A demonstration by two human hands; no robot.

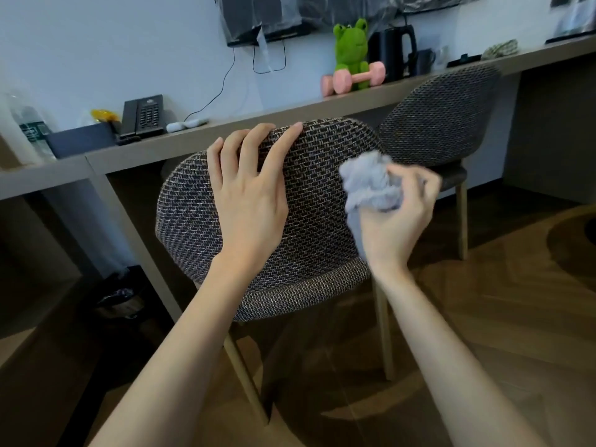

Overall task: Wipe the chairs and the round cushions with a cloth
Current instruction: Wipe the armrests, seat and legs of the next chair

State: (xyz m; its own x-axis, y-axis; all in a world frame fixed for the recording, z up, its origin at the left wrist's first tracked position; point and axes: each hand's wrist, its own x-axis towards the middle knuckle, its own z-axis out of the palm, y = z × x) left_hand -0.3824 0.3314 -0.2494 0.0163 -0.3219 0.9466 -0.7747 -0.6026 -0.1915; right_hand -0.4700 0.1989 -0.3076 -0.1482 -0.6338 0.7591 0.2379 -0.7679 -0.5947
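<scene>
Brace with the left hand point(248, 195), laid open on the rear face of the near chair with the brown-and-grey woven fabric shell and pale wooden legs point(193, 227), fingers point(258, 140) spread nearly straight, reaching up to the top rim and gripping nothing. Lean on that palm just enough to stop the backrest rocking towards the long grey-brown bench point(225, 146) behind. Work the crumpled pale grey-blue cloth point(371, 185), bunched against the right edge of the same backrest, in overlapping strokes along the weave rather than across it, to avoid pushing lint into the gaps. Consider refolding the tight ball into a flat pad, probably better for covering more fabric per pass. Grip it with the right hand point(396, 227), blurred here, fingers curled round the wad and a tail of cloth hanging below the palm; tuck that tail in to avoid dragging. Sweep from the rim down to the back-to-seat seam, then shift the bracing hand aside and cover the patch beneath it. Save for afterwards the second woven chair point(442, 121), standing just beyond to the right, close against the bench. No round cushion plainly in view; cannot tell the nature of the dark round shape point(574, 240) on the floor at far right.
</scene>
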